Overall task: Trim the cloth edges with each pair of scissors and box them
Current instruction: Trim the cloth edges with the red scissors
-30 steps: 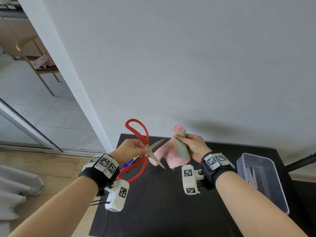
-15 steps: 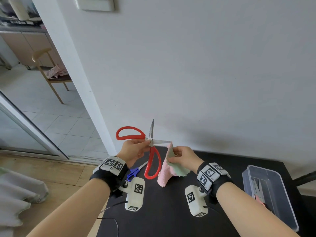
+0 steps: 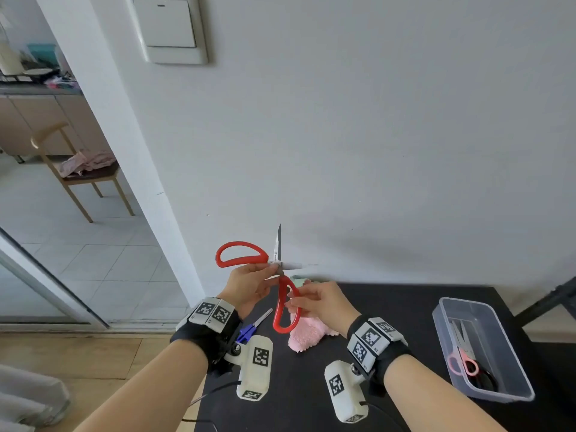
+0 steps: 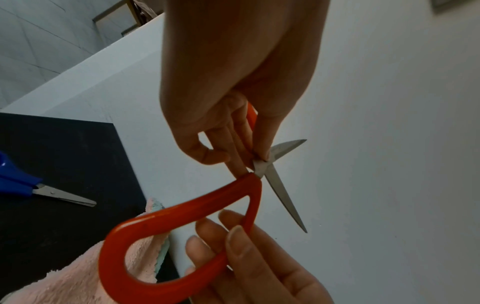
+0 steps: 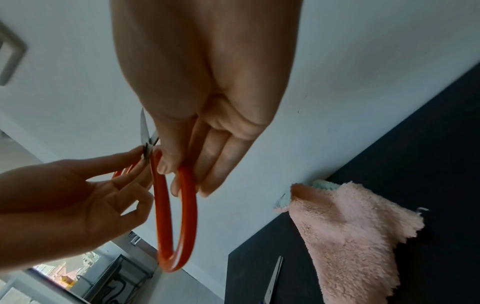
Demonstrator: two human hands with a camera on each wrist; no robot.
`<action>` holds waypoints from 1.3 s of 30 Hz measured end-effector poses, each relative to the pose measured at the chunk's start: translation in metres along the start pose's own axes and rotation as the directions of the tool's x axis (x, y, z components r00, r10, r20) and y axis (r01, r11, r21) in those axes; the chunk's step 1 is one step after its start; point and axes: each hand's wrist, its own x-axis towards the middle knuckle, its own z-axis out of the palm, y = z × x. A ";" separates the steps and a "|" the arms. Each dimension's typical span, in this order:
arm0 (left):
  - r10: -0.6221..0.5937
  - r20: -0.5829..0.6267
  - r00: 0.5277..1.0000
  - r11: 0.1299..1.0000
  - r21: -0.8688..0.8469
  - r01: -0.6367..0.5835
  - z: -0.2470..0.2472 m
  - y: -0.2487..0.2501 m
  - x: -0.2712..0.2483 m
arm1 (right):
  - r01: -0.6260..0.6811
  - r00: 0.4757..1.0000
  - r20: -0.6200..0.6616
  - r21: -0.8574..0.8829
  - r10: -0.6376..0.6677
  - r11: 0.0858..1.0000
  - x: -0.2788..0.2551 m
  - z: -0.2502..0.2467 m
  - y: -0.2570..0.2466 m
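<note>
Gripping red scissors (image 3: 282,294), both hands, blades apparently open.

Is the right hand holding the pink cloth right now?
No. The right hand grips a handle loop of the red scissors, while the pink cloth lies on the black table.

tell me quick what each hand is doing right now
Left hand: pinching the red scissors near the pivot.
Right hand: gripping the lower handle loop of the red scissors.
</note>
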 end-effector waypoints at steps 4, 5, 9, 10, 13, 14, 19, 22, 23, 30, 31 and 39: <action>-0.009 -0.001 1.000 1.000 -0.009 0.009 -0.005 -0.004 -0.006 | -0.020 0.999 -0.035 -0.038 0.019 0.999 -0.006 0.003 0.001; -0.020 0.002 1.000 1.000 -0.019 0.020 -0.007 -0.005 -0.007 | -0.022 0.999 -0.038 -0.039 0.020 0.999 -0.007 0.003 0.002; -0.026 -0.221 0.975 0.996 -0.093 0.005 -0.024 -0.012 -0.005 | -0.039 0.998 -0.046 -0.023 0.038 0.999 -0.015 0.002 0.008; -0.008 -0.286 0.958 0.996 -0.092 -0.020 -0.029 -0.014 -0.003 | -0.048 0.998 -0.052 -0.021 0.047 0.999 -0.017 0.002 0.009; 0.101 -0.349 0.932 0.994 -0.002 -0.108 -0.040 -0.017 -0.006 | -0.064 0.996 -0.061 -0.034 0.062 0.997 -0.025 0.001 0.014; 0.145 -0.329 0.933 0.989 0.047 -0.137 -0.043 -0.017 -0.006 | -0.062 0.996 -0.065 -0.042 0.059 0.997 -0.028 0.001 0.016; 0.166 -0.225 0.960 0.969 0.217 -0.116 -0.046 -0.025 -0.011 | -0.057 0.993 -0.106 0.009 0.058 0.998 -0.037 0.008 0.025; 0.119 -0.150 0.982 0.968 0.236 -0.081 -0.044 -0.034 -0.017 | -0.054 0.991 -0.125 0.028 0.057 0.998 -0.038 0.014 0.024; 0.106 -0.128 0.986 0.964 0.257 -0.070 -0.044 -0.036 -0.019 | -0.053 0.990 -0.128 0.038 0.058 0.998 -0.038 0.016 0.024; 0.066 -0.049 0.997 0.965 0.256 -0.051 -0.044 -0.041 -0.028 | -0.053 0.983 -0.172 0.080 0.066 0.995 -0.038 0.027 0.026; 0.058 -0.047 0.997 0.969 0.245 -0.045 -0.044 -0.040 -0.029 | -0.051 0.982 -0.179 0.092 0.067 0.994 -0.038 0.029 0.025; -0.006 0.055 0.998 0.977 0.211 -0.005 -0.045 -0.041 -0.030 | -0.042 0.974 -0.216 0.099 0.063 0.994 -0.040 0.030 0.024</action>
